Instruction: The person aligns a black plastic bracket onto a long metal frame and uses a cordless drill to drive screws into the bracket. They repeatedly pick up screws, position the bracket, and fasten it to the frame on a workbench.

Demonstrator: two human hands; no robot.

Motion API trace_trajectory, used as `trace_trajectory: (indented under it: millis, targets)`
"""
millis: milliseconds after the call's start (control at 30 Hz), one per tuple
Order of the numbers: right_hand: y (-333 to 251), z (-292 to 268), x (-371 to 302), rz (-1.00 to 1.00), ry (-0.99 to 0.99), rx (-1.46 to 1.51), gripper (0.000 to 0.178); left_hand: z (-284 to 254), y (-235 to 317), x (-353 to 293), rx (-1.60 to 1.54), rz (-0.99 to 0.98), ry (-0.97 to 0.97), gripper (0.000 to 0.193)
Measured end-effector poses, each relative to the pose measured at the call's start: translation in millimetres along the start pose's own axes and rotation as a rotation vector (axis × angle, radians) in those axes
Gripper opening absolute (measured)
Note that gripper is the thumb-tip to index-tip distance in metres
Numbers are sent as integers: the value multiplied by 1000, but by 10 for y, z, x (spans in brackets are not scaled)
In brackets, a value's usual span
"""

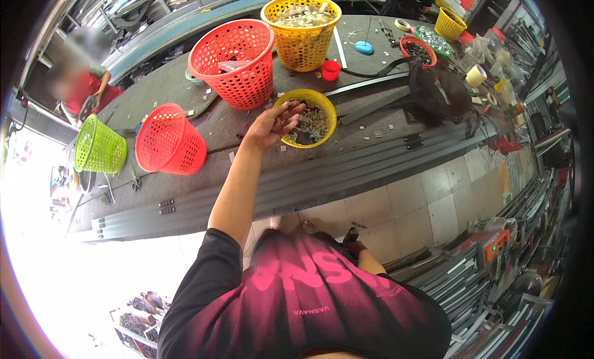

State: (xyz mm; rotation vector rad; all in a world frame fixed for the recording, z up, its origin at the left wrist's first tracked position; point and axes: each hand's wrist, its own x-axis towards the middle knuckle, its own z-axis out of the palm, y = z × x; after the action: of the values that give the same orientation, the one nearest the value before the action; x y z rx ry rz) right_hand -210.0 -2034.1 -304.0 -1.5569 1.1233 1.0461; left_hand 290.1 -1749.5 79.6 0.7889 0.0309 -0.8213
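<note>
My left hand [270, 125] reaches over the left rim of a shallow yellow basin [333, 114], palm turned up. Its fingers are loosely bent and apart, and nothing shows clearly in them. Many small metal pieces, perhaps screws, lie in the basin with a dark flat piece [302, 137] among them. Low beside my body, my right hand [355, 250] is closed round a dark hand tool [351, 235]; its kind is hard to make out. Long dark metal profiles [266, 189] run along the bench's near edge.
Tall red [238, 80] and yellow [303, 49] baskets stand behind the basin. Another red basket [170, 142], a green basket [102, 148] and scissors [135, 181] are at left. A black bag [436, 93] lies right. Across the bench, a person in red [93, 90] works.
</note>
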Motion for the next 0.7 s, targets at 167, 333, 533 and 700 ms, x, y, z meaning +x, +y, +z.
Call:
trace_trajectory:
  millis: [167, 333, 533, 700]
  targets:
    - [43, -9, 253, -71, 51, -159, 57, 25, 69, -182, -12, 46, -8, 42]
    - [276, 57, 768, -274, -47, -360, 43, -57, 71, -325, -140, 63, -29, 48]
    - [294, -7, 1045, -322, -106, -292, 38, -216, -4, -563, -254, 135, 82, 56]
    - [-44, 22, 960, -218, -121, -68, 62, -413, 65, -1232, -37, 119, 60, 41]
